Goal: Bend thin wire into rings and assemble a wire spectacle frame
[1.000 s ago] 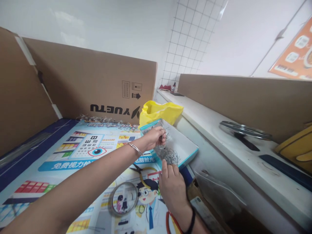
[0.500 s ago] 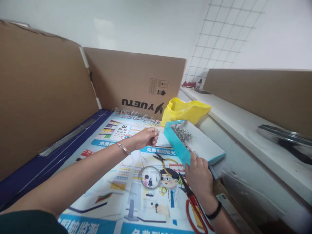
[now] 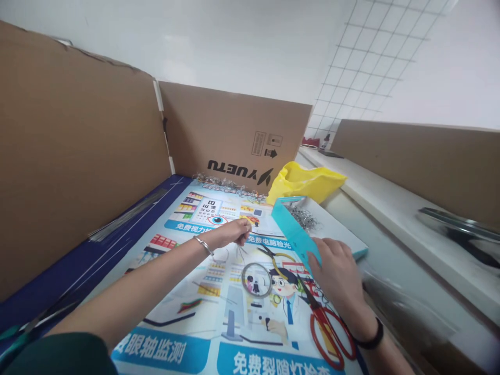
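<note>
My left hand (image 3: 234, 233), with a silver bangle at the wrist, is closed above the printed mat; what its fingers hold, if anything, is too small to name. Around the near edge of a shallow box (image 3: 292, 226) with turquoise sides, my right hand (image 3: 338, 268) is closed. Inside the box lies a heap of thin wire pieces (image 3: 304, 216). Below my right hand are red-handled scissors (image 3: 322, 317). Yellow-handled pliers (image 3: 275, 255) lie between the hands, near a round ring-like item (image 3: 255, 279).
A yellow bag (image 3: 307, 182) sits behind the box. More wire pieces (image 3: 230, 184) line the mat's back edge, before a cardboard panel (image 3: 230, 130). Long thin wires (image 3: 128, 213) lie on the left, beside another cardboard wall (image 3: 82, 130). A white ledge (image 3: 410, 219) runs along the right.
The view has shifted, so the scene sits further right. My left hand has come lower and nearer over the mat. My right hand has changed its hold on the box edge.
</note>
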`<state>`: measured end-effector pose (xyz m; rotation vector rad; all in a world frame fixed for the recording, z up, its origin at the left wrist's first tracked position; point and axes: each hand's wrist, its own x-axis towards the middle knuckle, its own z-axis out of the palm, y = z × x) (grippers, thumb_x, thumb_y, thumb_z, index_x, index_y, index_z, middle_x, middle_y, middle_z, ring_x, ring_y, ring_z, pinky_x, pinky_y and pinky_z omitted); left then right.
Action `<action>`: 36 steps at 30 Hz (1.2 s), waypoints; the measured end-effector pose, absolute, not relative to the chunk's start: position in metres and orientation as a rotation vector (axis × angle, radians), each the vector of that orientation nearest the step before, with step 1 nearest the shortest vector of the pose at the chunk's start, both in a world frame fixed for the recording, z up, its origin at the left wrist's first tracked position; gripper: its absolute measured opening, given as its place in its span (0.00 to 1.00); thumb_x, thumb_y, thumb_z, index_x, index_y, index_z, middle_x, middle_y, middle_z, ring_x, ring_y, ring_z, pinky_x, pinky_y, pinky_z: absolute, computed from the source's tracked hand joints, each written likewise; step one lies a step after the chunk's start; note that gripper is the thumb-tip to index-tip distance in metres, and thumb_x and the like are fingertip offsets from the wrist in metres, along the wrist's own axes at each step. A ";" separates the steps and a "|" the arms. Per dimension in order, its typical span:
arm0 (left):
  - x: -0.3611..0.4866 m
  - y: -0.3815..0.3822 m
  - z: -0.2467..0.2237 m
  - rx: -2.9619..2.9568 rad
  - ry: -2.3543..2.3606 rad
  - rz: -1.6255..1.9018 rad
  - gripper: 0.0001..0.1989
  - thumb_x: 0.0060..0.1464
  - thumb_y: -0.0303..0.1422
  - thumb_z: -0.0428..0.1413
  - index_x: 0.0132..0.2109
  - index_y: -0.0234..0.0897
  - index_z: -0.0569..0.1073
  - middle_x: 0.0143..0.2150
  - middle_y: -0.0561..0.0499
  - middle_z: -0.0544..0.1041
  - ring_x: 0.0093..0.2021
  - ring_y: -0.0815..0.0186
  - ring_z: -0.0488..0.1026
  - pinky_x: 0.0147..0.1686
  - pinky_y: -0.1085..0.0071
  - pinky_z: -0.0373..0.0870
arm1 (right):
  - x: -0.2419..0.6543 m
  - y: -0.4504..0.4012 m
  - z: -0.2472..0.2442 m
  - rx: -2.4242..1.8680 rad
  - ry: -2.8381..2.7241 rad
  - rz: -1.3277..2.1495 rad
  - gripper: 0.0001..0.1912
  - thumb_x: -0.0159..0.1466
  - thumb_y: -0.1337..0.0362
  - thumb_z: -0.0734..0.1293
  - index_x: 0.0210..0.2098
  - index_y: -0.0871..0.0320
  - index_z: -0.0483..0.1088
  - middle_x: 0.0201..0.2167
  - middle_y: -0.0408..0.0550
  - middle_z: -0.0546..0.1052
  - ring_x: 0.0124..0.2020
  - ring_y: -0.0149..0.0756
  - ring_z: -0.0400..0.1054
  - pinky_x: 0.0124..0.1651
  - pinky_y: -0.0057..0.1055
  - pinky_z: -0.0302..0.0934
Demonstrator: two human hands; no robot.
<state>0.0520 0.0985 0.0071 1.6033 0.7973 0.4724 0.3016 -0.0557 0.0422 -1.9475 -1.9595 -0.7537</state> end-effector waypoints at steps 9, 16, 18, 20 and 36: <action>0.151 0.118 0.010 2.261 0.735 0.015 0.14 0.60 0.36 0.52 0.49 0.34 0.69 0.47 0.46 0.72 0.42 0.63 0.72 0.41 0.62 0.72 | 0.296 -0.006 0.066 -2.001 -1.810 -0.166 0.15 0.63 0.58 0.59 0.44 0.57 0.72 0.40 0.50 0.77 0.40 0.40 0.70 0.40 0.31 0.60; 0.190 0.131 -0.006 2.530 0.660 -0.158 0.15 0.60 0.36 0.52 0.51 0.35 0.68 0.51 0.45 0.70 0.46 0.61 0.71 0.44 0.59 0.71 | 0.310 0.006 0.055 -2.050 -1.795 0.025 0.14 0.62 0.57 0.61 0.42 0.56 0.73 0.32 0.46 0.79 0.34 0.36 0.72 0.33 0.27 0.58; 0.190 0.133 -0.005 2.558 0.632 -0.159 0.14 0.60 0.36 0.52 0.50 0.35 0.69 0.50 0.45 0.71 0.46 0.61 0.71 0.45 0.58 0.70 | 0.316 0.006 0.054 -2.057 -1.786 0.047 0.14 0.62 0.57 0.60 0.42 0.55 0.73 0.32 0.46 0.79 0.34 0.36 0.72 0.33 0.27 0.57; 0.186 0.133 -0.002 2.573 0.604 -0.132 0.13 0.58 0.34 0.54 0.48 0.36 0.71 0.49 0.46 0.72 0.46 0.61 0.71 0.47 0.59 0.68 | 0.321 0.005 0.054 -2.059 -1.783 0.056 0.14 0.62 0.58 0.60 0.41 0.55 0.73 0.32 0.46 0.79 0.34 0.36 0.72 0.33 0.26 0.57; -0.017 0.077 0.053 2.277 0.780 0.355 0.12 0.58 0.38 0.48 0.43 0.40 0.72 0.44 0.51 0.76 0.45 0.64 0.71 0.46 0.70 0.65 | 0.284 0.004 0.043 -1.898 -2.165 0.070 0.17 0.63 0.70 0.56 0.41 0.55 0.75 0.41 0.48 0.78 0.44 0.36 0.70 0.46 0.26 0.58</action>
